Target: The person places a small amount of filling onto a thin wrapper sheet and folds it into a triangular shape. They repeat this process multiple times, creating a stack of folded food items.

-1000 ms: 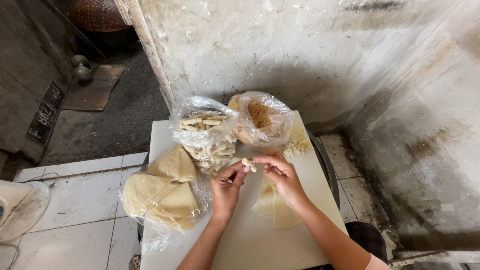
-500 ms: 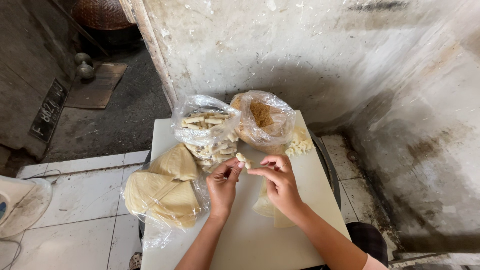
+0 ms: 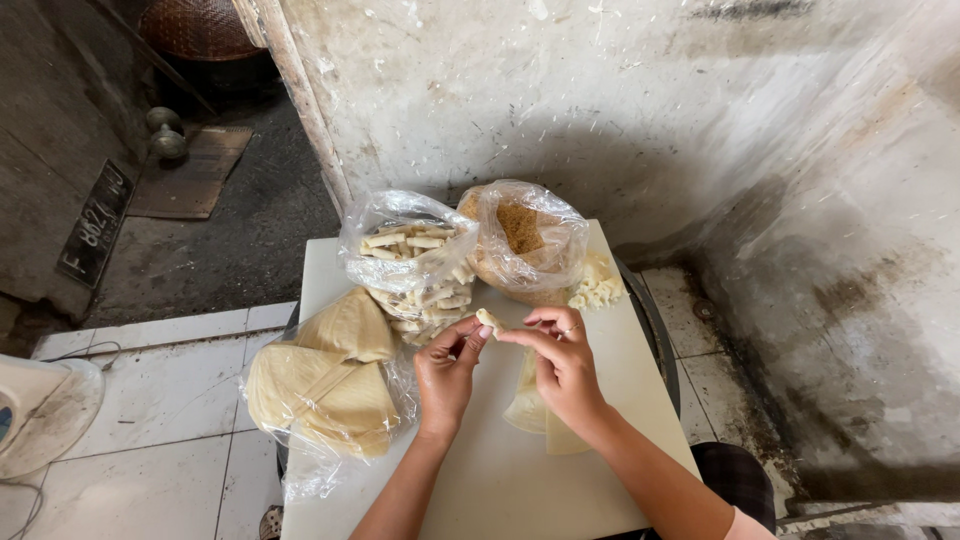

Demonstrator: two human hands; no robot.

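Observation:
Both of my hands meet above a white board (image 3: 500, 480). My left hand (image 3: 447, 368) and my right hand (image 3: 560, 360) pinch a small pale rolled piece (image 3: 489, 320) between their fingertips. Under my right hand lies a thin triangular wrapper sheet (image 3: 528, 405). Behind the hands stands an open clear bag of pale rolled sticks (image 3: 410, 262). Beside it is a clear bag of brown crumbs (image 3: 522, 240).
A plastic bag holding folded yellowish wrapper sheets (image 3: 325, 385) lies at the board's left. Small pale chunks (image 3: 598, 288) sit at the back right. A stained concrete wall (image 3: 650, 110) rises behind. White floor tiles (image 3: 160, 390) and a pale appliance (image 3: 35, 410) lie left.
My hands have drifted slightly left and nearer the stick bag, still working the small roll. The view has shifted a little.

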